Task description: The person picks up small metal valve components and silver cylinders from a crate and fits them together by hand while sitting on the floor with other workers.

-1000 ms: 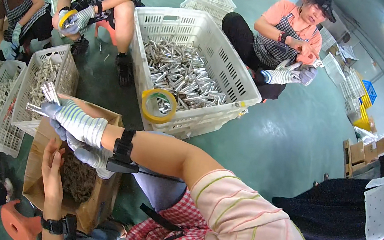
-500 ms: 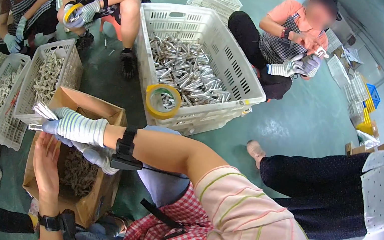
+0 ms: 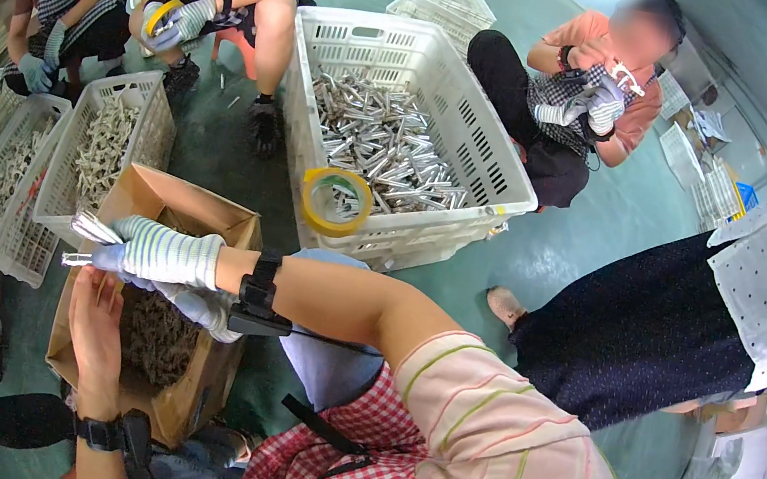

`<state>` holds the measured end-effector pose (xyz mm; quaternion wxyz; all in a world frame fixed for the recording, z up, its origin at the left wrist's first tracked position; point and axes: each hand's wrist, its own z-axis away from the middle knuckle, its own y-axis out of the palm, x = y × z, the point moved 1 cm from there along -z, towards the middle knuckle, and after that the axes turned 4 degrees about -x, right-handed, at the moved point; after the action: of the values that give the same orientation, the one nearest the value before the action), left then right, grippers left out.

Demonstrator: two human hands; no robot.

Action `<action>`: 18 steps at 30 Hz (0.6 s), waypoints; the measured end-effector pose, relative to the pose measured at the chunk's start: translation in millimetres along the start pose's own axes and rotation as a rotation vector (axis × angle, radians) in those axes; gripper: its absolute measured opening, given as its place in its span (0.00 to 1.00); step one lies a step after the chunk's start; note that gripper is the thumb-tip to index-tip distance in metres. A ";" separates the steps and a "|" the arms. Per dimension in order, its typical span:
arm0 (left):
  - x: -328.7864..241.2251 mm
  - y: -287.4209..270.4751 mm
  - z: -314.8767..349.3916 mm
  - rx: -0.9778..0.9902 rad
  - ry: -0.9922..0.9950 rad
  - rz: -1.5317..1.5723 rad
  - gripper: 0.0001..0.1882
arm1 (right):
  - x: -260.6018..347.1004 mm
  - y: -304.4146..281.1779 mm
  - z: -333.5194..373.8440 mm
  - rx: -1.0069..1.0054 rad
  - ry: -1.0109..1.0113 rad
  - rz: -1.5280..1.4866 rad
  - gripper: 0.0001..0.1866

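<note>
My right hand (image 3: 166,254), in a white striped glove with blue-grey fingers, is closed around several silvery metal tubes (image 3: 93,229) whose ends stick out to the left. Bare and palm up, my left hand (image 3: 95,325) is just below it, its fingers apart and its fingertips close to the gloved fingers; whether they touch is hard to tell. More striped glove fabric (image 3: 207,310) shows under my right wrist. Beneath both hands stands an open cardboard box (image 3: 215,369), with a heap of small brownish parts (image 3: 158,344) inside.
A big white crate (image 3: 503,194) of metal tubes stands ahead, a yellow tape roll (image 3: 330,224) on its near corner. White baskets (image 3: 47,219) of pale parts stand left of the box. Co-workers sit around; a person in a dark skirt (image 3: 632,332) stands at right.
My left fingers have bent a little beneath the tubes; my right hand keeps its grip. The standing person at right has shifted, and the view has moved slightly.
</note>
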<state>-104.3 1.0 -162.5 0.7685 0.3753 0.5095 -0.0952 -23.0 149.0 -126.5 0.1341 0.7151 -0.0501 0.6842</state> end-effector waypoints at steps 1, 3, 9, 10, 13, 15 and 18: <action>0.9 -0.8 0.1 -0.017 -0.009 0.015 0.15 | 0.1 0.1 1.2 0.003 0.002 0.000 0.12; 2.2 -2.4 -0.6 -0.020 -0.004 0.014 0.14 | 2.6 -0.1 2.8 0.031 0.040 0.022 0.12; 3.1 -1.8 0.2 -0.013 -0.014 0.036 0.13 | 7.1 -0.5 7.3 0.067 0.082 0.020 0.14; 3.2 0.6 1.3 -0.023 -0.013 0.027 0.12 | 7.5 -0.9 8.4 0.067 0.083 0.021 0.14; 3.5 1.3 2.5 -0.016 0.005 0.018 0.12 | 7.8 0.1 9.1 0.065 0.081 0.053 0.14; 3.2 -0.3 1.8 0.001 0.015 0.015 0.11 | 3.4 0.0 6.0 0.070 0.071 0.075 0.14; 3.2 1.0 2.1 0.023 0.025 0.015 0.11 | -0.1 -1.9 3.3 0.080 0.125 0.113 0.15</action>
<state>-100.8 1.0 -164.3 0.7584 0.3890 0.5151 -0.0907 -19.4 149.9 -126.9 0.0693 0.6719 -0.0547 0.7354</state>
